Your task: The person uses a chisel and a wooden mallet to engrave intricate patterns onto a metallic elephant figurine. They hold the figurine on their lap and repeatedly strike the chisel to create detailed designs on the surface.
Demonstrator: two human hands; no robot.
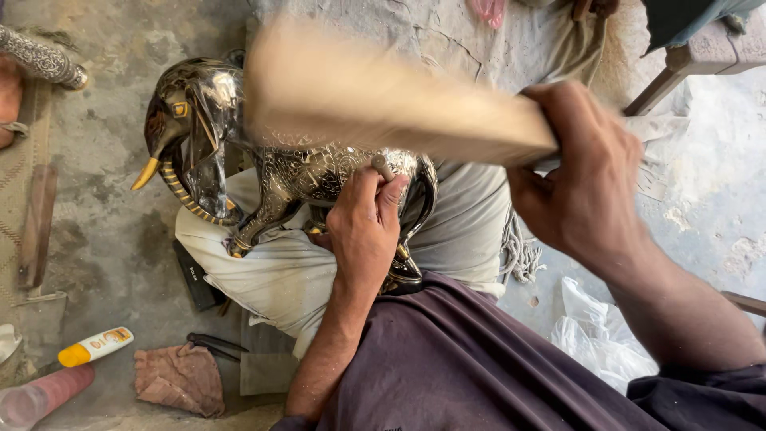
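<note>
Left grip (365,226) pinches small punch (384,167) on metal elephant (279,172) resting in my lap; right grip (586,179) clenched on wooden mallet (383,100) above. My worry: blurred swing strays, hits fingers, dents elephant

A yellow-capped white tube (95,346), a brown rag (180,380) and a crumpled plastic bag (597,335) lie on the floor.

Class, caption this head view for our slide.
Left hand holds punch on metal elephant; right hand swings wooden mallet.

wooden mallet (383,96) blocking above elephant figurine (279,172), open floor (104,191) left
</note>
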